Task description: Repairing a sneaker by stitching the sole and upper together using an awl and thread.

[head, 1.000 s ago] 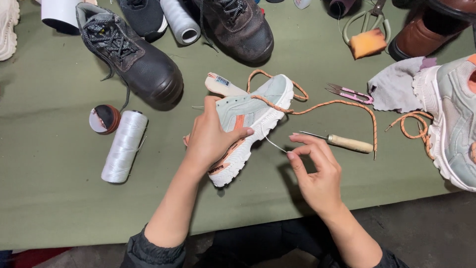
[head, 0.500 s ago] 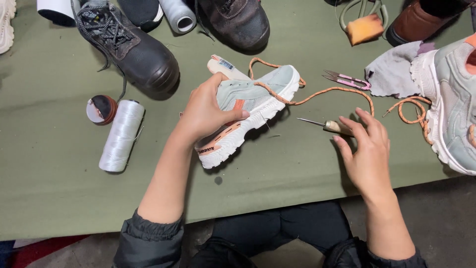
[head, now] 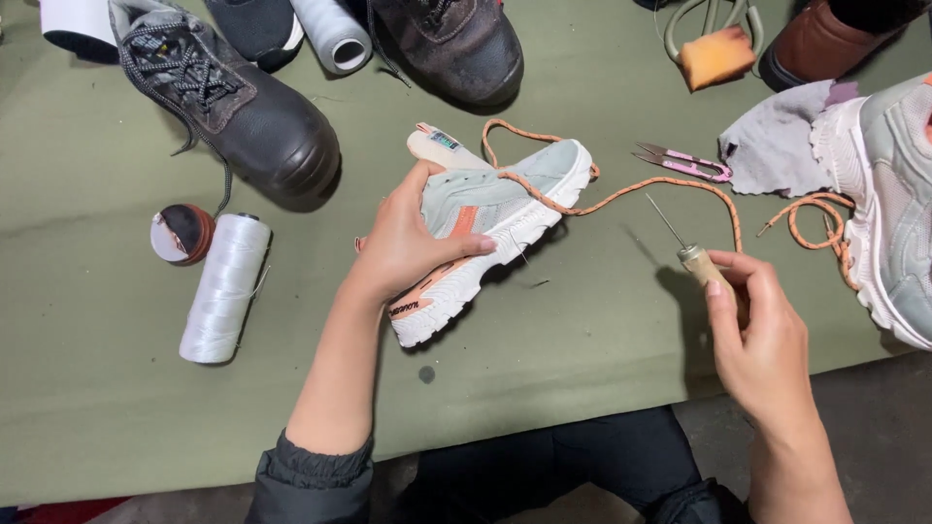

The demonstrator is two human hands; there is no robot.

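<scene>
My left hand [head: 406, 245] grips a pale green sneaker [head: 505, 209] with a white sole and orange trim, holding it on its side over the green table cover [head: 582, 359]. An orange lace [head: 621, 194] trails from the sneaker across the cover to the right. My right hand [head: 762, 335] is shut on a wooden-handled awl [head: 691, 254], lifted off the cover, its thin metal point aimed up and to the left, toward the sneaker but apart from it.
A black work boot [head: 233, 107] and a brown boot [head: 456, 44] lie at the back. A white thread spool [head: 225, 287] and a small round spool [head: 182, 233] sit left. Pink thread snips [head: 684, 160], a grey cloth [head: 777, 141], the matching sneaker [head: 888, 204] lie right.
My right hand went from beside the sneaker to the awl on the cover, closed on its handle and lifted it. My left hand kept hold of the sneaker.
</scene>
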